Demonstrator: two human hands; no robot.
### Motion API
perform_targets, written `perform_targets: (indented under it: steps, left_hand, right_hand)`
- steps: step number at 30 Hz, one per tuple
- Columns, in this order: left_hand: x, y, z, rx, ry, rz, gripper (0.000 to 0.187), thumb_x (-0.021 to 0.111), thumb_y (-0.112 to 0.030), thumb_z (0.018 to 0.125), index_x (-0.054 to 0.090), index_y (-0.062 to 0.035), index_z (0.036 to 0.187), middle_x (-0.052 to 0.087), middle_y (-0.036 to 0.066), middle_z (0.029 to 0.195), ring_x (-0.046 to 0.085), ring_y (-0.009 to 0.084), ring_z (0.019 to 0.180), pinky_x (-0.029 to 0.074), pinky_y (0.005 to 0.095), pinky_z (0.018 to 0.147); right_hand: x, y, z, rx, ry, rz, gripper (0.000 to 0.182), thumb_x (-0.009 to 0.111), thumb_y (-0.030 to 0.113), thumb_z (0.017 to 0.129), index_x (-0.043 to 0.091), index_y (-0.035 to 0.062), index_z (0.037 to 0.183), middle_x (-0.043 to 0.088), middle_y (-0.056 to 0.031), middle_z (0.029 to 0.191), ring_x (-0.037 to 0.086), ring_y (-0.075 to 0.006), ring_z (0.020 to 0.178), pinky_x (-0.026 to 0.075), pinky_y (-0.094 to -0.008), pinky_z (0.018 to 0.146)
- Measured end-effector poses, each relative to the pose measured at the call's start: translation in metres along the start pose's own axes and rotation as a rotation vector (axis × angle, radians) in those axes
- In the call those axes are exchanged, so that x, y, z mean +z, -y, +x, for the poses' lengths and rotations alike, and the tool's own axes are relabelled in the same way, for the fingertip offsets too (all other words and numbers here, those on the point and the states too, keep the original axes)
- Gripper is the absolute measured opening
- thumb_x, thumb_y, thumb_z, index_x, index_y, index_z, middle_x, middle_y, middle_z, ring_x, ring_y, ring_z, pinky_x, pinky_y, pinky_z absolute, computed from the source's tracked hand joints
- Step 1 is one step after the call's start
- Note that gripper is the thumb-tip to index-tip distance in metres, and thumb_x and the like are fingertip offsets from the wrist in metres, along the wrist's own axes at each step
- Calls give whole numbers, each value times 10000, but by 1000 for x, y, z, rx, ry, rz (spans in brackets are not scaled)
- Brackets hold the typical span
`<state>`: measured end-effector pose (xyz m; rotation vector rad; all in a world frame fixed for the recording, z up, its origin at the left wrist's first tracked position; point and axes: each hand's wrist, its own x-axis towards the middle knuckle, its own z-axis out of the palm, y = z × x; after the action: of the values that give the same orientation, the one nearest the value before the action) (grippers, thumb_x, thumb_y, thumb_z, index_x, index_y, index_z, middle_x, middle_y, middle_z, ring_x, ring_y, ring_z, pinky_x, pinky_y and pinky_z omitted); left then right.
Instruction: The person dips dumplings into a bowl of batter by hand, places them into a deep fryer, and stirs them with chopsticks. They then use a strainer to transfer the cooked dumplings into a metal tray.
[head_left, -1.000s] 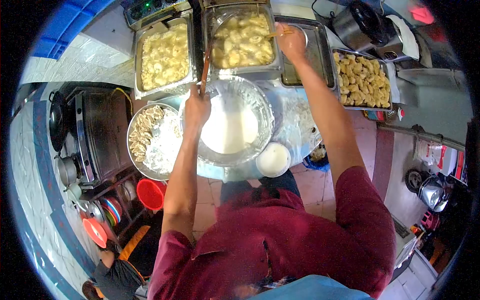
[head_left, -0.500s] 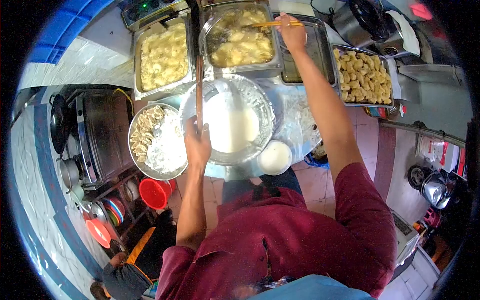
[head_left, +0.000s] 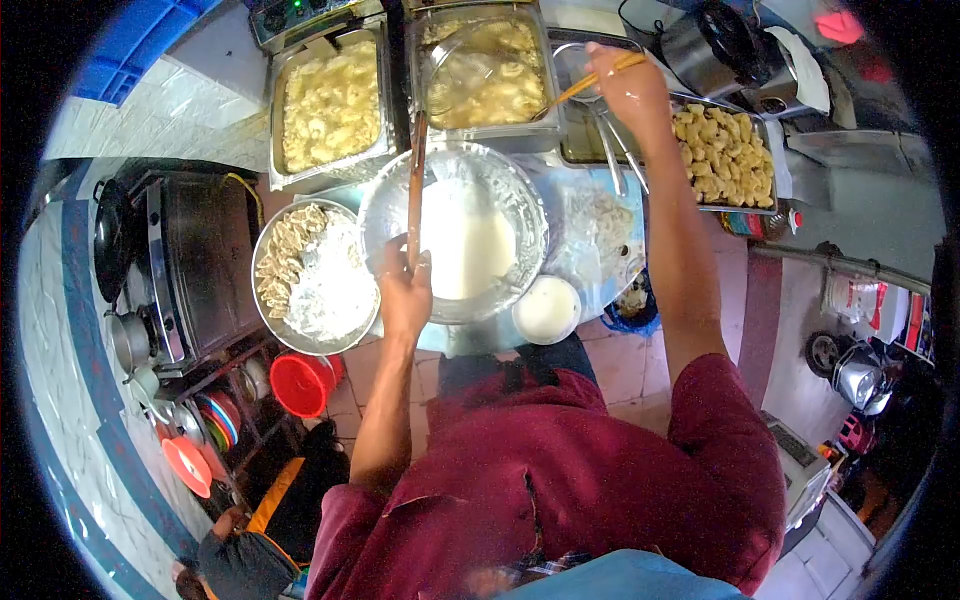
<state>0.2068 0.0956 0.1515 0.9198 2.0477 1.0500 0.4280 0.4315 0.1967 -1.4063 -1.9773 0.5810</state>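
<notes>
My left hand (head_left: 405, 295) is closed around the long wooden handle (head_left: 416, 195) of a wire skimmer. The skimmer's round mesh head (head_left: 450, 80) rests in the oil of the right fryer (head_left: 515, 128), among pale frying pieces. Up at the right, my right hand (head_left: 634, 95) grips a pair of wooden chopsticks (head_left: 598, 78), whose tips reach the fryer's right edge. Below the skimmer handle stands a large metal bowl of white batter (head_left: 465, 240). A smaller bowl of white liquid (head_left: 547, 308) sits by its lower right side.
The left fryer (head_left: 330, 110) is full of frying pieces. At left, a round pan (head_left: 285, 325) holds floured pieces and white flour. A tray of fried pieces (head_left: 725, 150) stands at right, near metal utensils (head_left: 612, 150). A red bucket (head_left: 305, 385) is on the floor; another person (head_left: 250, 560) is at lower left.
My right hand has moved right with the chopsticks, their tips withdrawn toward the fryer's right edge. The skimmer handle has shifted slightly right. Metal utensils on the tray have come into sight.
</notes>
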Motion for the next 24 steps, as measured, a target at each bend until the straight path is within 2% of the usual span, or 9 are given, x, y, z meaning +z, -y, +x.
perform_targets:
  steps: [7, 9, 10, 12, 13, 15, 18, 22, 24]
  left_hand:
    - [26, 8, 28, -19, 47, 143, 337, 587, -150, 947, 506, -19, 1246, 666, 279, 891, 671, 413, 828, 497, 467, 713]
    - [31, 9, 37, -5, 35, 167, 343, 586, -151, 946, 493, -23, 1251, 671, 314, 950, 665, 469, 896, 503, 496, 747]
    - [34, 12, 41, 10, 23, 171, 339, 590, -158, 952, 503, -20, 1249, 667, 283, 914, 664, 414, 845, 503, 473, 730]
    - [38, 15, 48, 42, -2, 178, 333, 600, -174, 963, 525, -16, 1246, 660, 222, 842, 663, 306, 743, 503, 427, 696]
    - [36, 13, 48, 34, 1, 167, 341, 596, -161, 957, 512, -14, 1252, 665, 246, 867, 668, 354, 780, 505, 447, 712]
    - [30, 3, 46, 19, 7, 145, 358, 588, -136, 944, 487, -9, 1263, 675, 294, 918, 677, 449, 854, 507, 486, 745]
    - [17, -8, 39, 57, -47, 117, 369, 587, -130, 947, 482, -10, 1279, 674, 285, 899, 683, 424, 837, 510, 470, 738]
    - [6, -14, 31, 17, -90, 85, 357, 596, -135, 967, 513, -1, 1287, 649, 172, 896, 619, 221, 784, 498, 366, 718]
    - [2, -15, 28, -8, -75, 101, 365, 600, -136, 964, 511, -4, 1292, 646, 166, 897, 605, 215, 778, 494, 363, 717]
  right_hand:
    - [61, -30, -13, 136, 17, -77, 414, 598, 455, 947, 762, 77, 903, 709, -78, 703, 680, -208, 659, 511, -346, 661]
    - [75, -38, -18, 162, -25, 17, 423, 570, 470, 944, 743, 89, 885, 685, -180, 752, 650, -383, 715, 508, -458, 679]
    - [78, -37, -21, 177, -48, 63, 427, 556, 478, 943, 733, 95, 875, 674, -231, 777, 635, -470, 744, 507, -513, 687]
    - [83, -36, -26, 147, -91, 61, 413, 553, 461, 951, 729, 95, 877, 675, -227, 795, 628, -475, 754, 504, -511, 682]
    - [83, -35, -28, 133, -113, 60, 407, 551, 453, 955, 726, 94, 878, 675, -225, 804, 624, -477, 759, 502, -510, 680]
    - [93, -44, -23, 122, -154, 159, 387, 570, 426, 961, 726, 83, 872, 685, -201, 774, 650, -424, 724, 508, -474, 664]
    - [95, -46, -23, 111, -206, 328, 373, 601, 393, 966, 728, 57, 866, 695, -145, 728, 675, -303, 680, 512, -405, 647]
    - [78, -28, -26, 104, -173, 495, 383, 612, 360, 983, 730, 14, 869, 703, -67, 714, 669, -157, 665, 511, -309, 652]
    - [67, -17, -29, 86, -160, 523, 389, 594, 359, 994, 730, 10, 891, 716, -67, 742, 676, -160, 675, 515, -305, 666]
